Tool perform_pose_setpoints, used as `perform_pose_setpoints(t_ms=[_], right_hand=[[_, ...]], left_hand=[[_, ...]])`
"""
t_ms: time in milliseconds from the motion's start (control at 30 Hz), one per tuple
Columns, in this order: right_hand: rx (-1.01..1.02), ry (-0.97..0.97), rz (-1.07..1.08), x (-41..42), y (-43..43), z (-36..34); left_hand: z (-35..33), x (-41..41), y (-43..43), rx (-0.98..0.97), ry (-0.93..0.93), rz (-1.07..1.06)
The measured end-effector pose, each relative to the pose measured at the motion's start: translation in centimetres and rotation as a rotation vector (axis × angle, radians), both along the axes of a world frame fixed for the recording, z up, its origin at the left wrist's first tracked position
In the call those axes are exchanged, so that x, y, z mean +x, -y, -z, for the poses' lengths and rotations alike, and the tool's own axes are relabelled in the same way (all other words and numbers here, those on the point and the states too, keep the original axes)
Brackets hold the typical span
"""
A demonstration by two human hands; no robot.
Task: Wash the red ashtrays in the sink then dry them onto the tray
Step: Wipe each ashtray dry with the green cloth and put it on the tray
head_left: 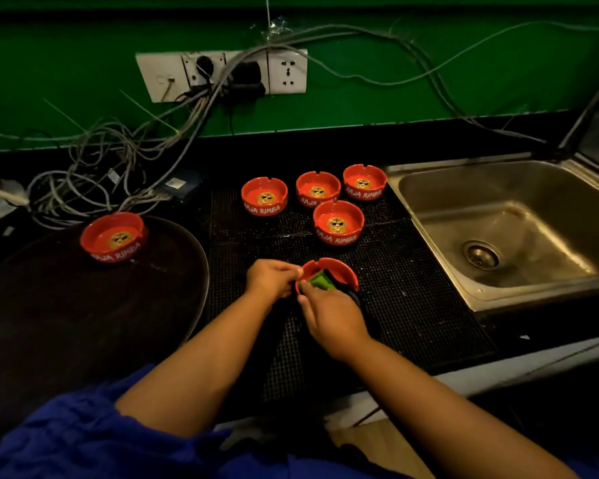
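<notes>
My left hand (272, 278) grips the left rim of a red ashtray (339, 269) held tilted over the black mat. My right hand (332, 319) pinches a green and black cloth (320, 281) pushed into that ashtray's bowl. Several more red ashtrays stand upright on the mat behind: one at the left (264, 196), two at the back right (317, 189) (364, 181), and one in front of them (338, 223). Another red ashtray (113, 236) sits at the far edge of the round dark tray (83, 323) on the left. The steel sink (519, 229) lies to the right.
A black rubber mat (412, 305) covers the counter between tray and sink. A tangle of grey cables (94, 174) lies behind the tray, below wall sockets (222, 74) on the green wall. The counter's front edge (498, 371) runs near my right arm.
</notes>
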State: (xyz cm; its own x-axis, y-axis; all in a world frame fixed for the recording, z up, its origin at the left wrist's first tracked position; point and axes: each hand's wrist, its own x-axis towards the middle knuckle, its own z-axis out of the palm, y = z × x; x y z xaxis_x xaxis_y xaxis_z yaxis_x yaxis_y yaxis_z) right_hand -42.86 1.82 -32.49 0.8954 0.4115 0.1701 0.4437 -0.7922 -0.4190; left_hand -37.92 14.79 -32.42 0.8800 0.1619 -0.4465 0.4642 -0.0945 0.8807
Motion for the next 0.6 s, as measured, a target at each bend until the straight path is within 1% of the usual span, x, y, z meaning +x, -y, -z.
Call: perform_pose_setpoints(t_ms=[100, 167, 200, 267, 400, 533, 600], right_hand=[[0.127, 0.059, -0.069, -0.4, 1.9, 0.4], [0.179, 0.082, -0.194, 0.2, 4.7, 0.8], [0.17, 0.078, -0.272, 0.7, 5.9, 0.7], [0.107, 0.092, -0.424, 2.5, 7.7, 0.5], [-0.092, 0.225, -0.681, 7.1, 9.5, -0.2], [-0.299, 0.245, -0.81, 11.8, 9.2, -1.0], [-0.365, 0.297, -0.845, 13.1, 8.4, -1.0]], left_hand=[[-0.3, -0.4, 0.0, -0.031, -0.008, -0.004], [-0.6, -0.5, -0.2, -0.05, -0.031, 0.001], [-0.8, -0.4, -0.2, -0.035, -0.033, 0.013], [-1.1, -0.2, -0.1, 0.031, -0.035, 0.045], [-1.6, 0.0, 0.0, 0.11, -0.056, 0.075], [-1.9, 0.6, 0.4, 0.207, -0.104, 0.065], [-1.8, 0.7, 0.6, 0.209, -0.106, 0.016]])
